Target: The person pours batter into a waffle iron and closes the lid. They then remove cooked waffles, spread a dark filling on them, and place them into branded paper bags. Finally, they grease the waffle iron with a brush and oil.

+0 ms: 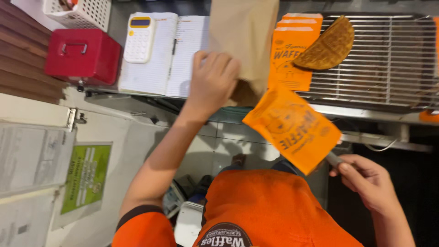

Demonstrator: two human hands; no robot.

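A wire cooling rack of grey metal (388, 68) fills the two o'clock corner, carrying a folded brown waffle (328, 45). At twelve o'clock a plain brown paper bag (244, 32) is gripped by the left hand (212, 82). Towards four o'clock, an orange printed paper sleeve (292, 128) sits on a grey tool (333, 159) clasped by the right hand (368, 180). At ten o'clock, a red metal cash box (82, 55).

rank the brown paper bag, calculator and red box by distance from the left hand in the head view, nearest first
1. brown paper bag: gripped by the left hand.
2. calculator: on the open notebook, further left.
3. red box: farthest, at the counter's left end.
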